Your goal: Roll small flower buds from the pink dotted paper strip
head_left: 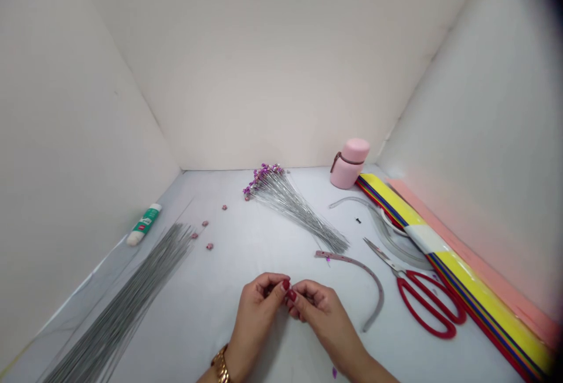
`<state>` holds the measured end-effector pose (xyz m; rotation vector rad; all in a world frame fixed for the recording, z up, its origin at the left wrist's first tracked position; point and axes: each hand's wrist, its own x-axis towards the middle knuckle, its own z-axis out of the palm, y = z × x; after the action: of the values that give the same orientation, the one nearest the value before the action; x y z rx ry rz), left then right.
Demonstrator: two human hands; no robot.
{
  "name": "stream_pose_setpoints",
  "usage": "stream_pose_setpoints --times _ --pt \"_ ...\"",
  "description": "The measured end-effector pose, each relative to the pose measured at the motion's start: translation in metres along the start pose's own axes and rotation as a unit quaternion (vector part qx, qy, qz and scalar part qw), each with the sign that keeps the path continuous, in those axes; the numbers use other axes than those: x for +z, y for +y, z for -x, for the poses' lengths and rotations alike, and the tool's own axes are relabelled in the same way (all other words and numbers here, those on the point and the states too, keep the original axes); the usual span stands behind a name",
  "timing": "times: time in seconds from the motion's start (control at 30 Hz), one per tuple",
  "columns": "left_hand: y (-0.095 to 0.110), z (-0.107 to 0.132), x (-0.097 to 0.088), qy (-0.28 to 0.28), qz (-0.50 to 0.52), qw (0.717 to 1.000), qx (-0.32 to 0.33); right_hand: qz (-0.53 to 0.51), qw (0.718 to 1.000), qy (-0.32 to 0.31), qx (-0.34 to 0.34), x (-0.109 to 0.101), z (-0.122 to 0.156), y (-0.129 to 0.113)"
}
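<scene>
White tabletop (197, 295), green-label glue stick (145, 224) near left edge, print unreadable, left hand (255, 315), right hand (321, 312), fingers (285, 285) pinched together on small hidden item

The left hand (255, 318) and right hand (319, 315) hide the tiny thing they hold, so you can't tell what it is, and the gray wires (118, 301) and striped paper (492, 307) run off the picture.

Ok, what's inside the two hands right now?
The left hand and right hand meet, curled close together. Something small may be pinched between them, but the fingers cover it, so I cannot tell what it is.
</scene>
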<state>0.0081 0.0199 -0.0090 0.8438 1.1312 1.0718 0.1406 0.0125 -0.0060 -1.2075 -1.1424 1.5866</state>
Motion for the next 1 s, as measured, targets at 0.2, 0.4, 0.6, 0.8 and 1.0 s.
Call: stream_pose_setpoints --times 0.2,0.4,0.6,0.8,1.0 --pt "0.0062 -0.0011 -0.0015 -0.039 -0.018 0.999 0.012 -0.007 1.0 0.018 0.006 0.0003 0.0007 0.0007" --pt "0.0074 0.0012 -0.0035 -0.034 -0.054 0.997 0.034 -0.036 0.998 0.036 0.039 0.0002 -0.0028 0.0039" --pt "0.0001 0.0023 -0.0019 0.018 -0.102 0.993 0.059 -0.039 0.998 0.024 0.034 0.0011 -0.0015 0.0011" --pt "0.0039 0.0053 -0.003 0.031 -0.157 0.979 0.123 -0.058 0.997 0.02 0.038 0.001 -0.0006 0.0003" --pt "0.0041 0.0072 -0.0058 -0.026 -0.273 0.928 0.251 -0.079 0.996 0.023 0.029 0.0019 0.0 0.0009"
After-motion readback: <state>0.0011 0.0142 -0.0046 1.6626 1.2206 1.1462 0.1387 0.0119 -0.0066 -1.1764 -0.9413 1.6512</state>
